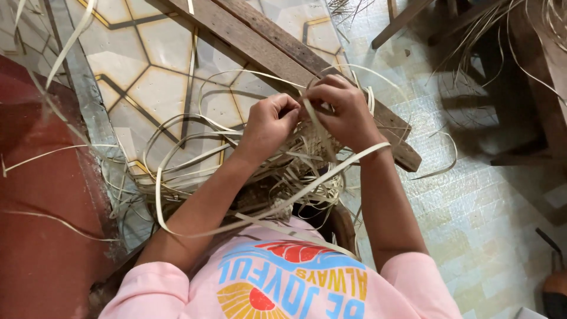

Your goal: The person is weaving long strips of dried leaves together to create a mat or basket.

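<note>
Head view, looking straight down at the person's lap. Both hands meet at about 12 o'clock of the lap, over a half-woven piece (pixel 307 147) of flat pale strips.

Left hand (pixel 269 124): fist-like, fingers curled tight, pinching a strip end against the weave at its 3 o'clock side. Knuckles face up; thumb tucked toward the right hand.

Right hand (pixel 345 112): fingers bent down over the weave's top edge, closed on a strip (pixel 316 127) that runs from the fingertips toward 6 o'clock. The two hands are just beside each other, nearly touching.

The weave sits under and between the hands, resting on the knees; its lower part is hidden by loose strips, so its shape cannot be told.

One long strip (pixel 331 171) crosses over the right wrist and sweeps down to 7 o'clock, across the left forearm. More loose strips (pixel 177 153) loop out at 9 o'clock over the floor.

A wooden plank (pixel 254 35) lies diagonally behind the hands, from 11 o'clock down to 3 o'clock, passing under the right hand.

Floor: hexagon-pattern tiles (pixel 159 88) at 10 o'clock, pale tiles (pixel 472 207) at 4 o'clock, red slab (pixel 41 207) at 8 o'clock.

Pink shirt (pixel 283 283) at 6 o'clock. Dark wooden furniture (pixel 531 77) and strip bundles at 2 o'clock.
</note>
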